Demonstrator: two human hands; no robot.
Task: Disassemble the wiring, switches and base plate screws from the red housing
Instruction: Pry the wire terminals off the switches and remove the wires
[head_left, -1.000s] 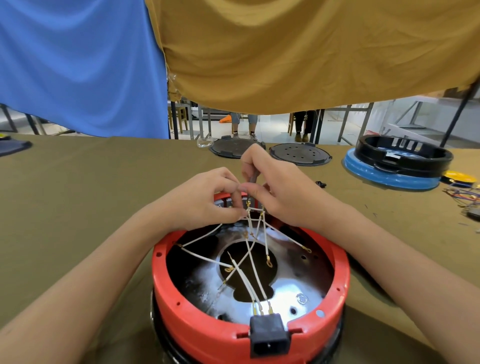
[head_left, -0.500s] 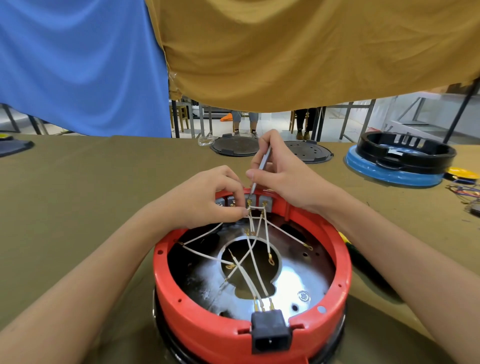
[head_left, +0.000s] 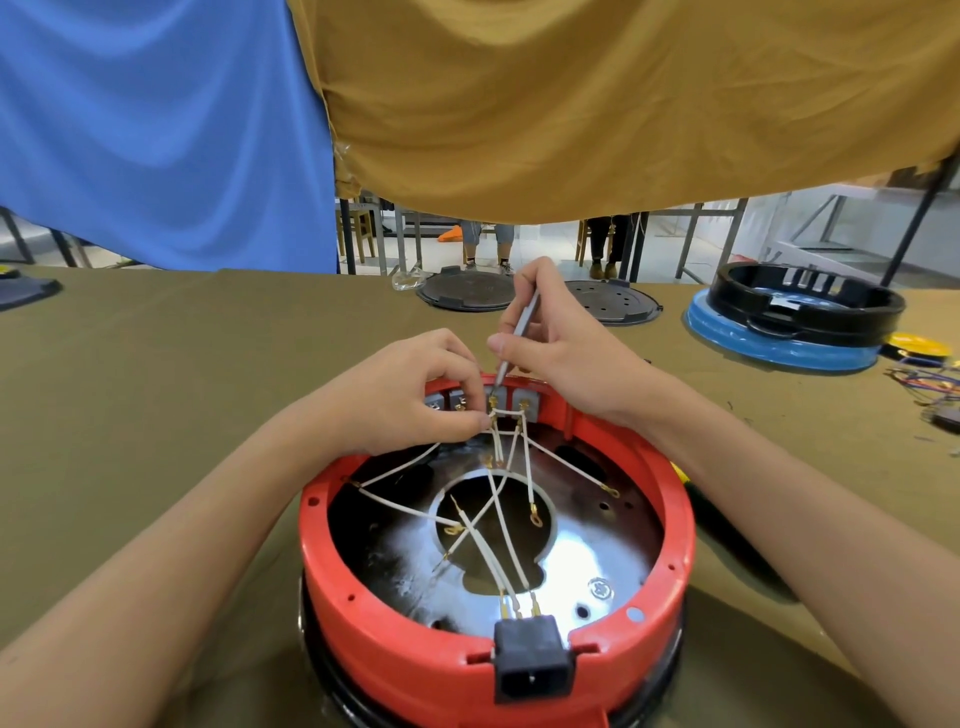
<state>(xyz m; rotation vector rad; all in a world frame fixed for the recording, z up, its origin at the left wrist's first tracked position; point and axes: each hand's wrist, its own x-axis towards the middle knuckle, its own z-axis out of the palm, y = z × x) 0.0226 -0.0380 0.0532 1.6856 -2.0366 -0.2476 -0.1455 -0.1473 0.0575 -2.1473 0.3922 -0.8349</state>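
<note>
The scene is evenly and fairly brightly lit, with daylight coming through the open gap beneath the hanging blue cloth (head_left: 156, 130) and mustard cloth (head_left: 623, 104); the floor seen through that gap is the brightest, nearly washed-out zone. Shadows on the tabletop (head_left: 156, 389) are soft, the clearest a dark patch to the right of the red housing (head_left: 415, 670). The shiny metal plate (head_left: 597, 551) inside the housing throws white glare in broad smears. Wide-angle distortion bows the far tabletop edge and stretches the forearms toward the lower corners. The centre is sharp, fine white wires (head_left: 498, 525) reading cleanly, while the corners go slightly soft.
</note>
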